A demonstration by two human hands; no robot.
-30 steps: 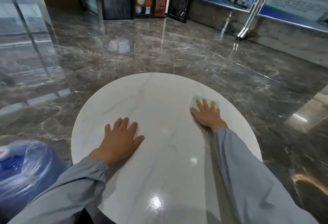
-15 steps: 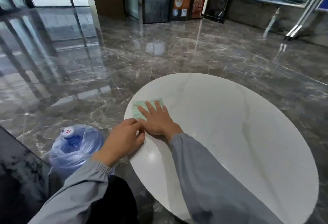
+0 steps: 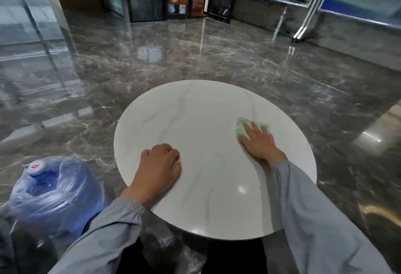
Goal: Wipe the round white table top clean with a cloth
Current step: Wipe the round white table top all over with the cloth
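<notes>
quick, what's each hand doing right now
Left hand: closed, fingers curled, holding nothing, on round white table top.
Right hand: open, flat on green patterned cloth.

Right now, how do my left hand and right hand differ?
The left hand has its fingers curled; the right hand has them straight. The left hand holds nothing; the right hand presses the cloth. The left hand sits near the left edge of the table, the right hand on its right side. Both rest on the table.
</notes>
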